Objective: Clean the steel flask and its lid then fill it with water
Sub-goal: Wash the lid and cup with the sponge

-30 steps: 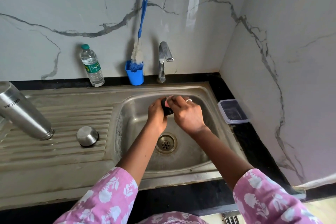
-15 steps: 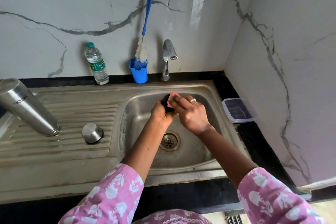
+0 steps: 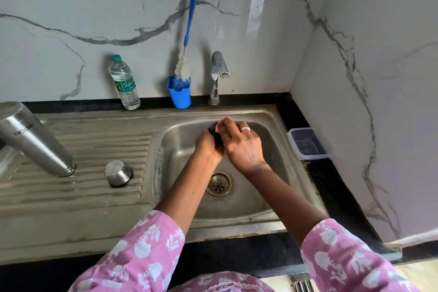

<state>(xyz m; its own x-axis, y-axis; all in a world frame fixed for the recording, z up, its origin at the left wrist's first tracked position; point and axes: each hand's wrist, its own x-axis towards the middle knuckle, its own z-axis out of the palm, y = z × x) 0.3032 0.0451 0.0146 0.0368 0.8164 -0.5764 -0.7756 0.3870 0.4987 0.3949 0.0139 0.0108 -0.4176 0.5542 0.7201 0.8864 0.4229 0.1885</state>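
Over the sink basin (image 3: 260,199), my left hand (image 3: 208,147) grips a small black lid part (image 3: 214,134). My right hand (image 3: 241,144) holds a pink scrub pad (image 3: 226,120) against it; only the pad's edge shows past my fingers. The steel flask (image 3: 35,140) stands mouth-down and tilted on the ribbed drainboard (image 3: 94,149) at the left. A steel cap (image 3: 118,172) sits upside down beside it.
A tap (image 3: 219,73) stands behind the basin, with no water seen running. A blue cup with a bottle brush (image 3: 181,92) and a plastic water bottle (image 3: 124,83) stand by the wall. A lidded plastic box (image 3: 308,143) sits on the black counter at the right.
Both hands have stayed together over the basin, with the right hand shifting slightly on the black lid part. The camera view has drifted; the flask and cap have not moved.
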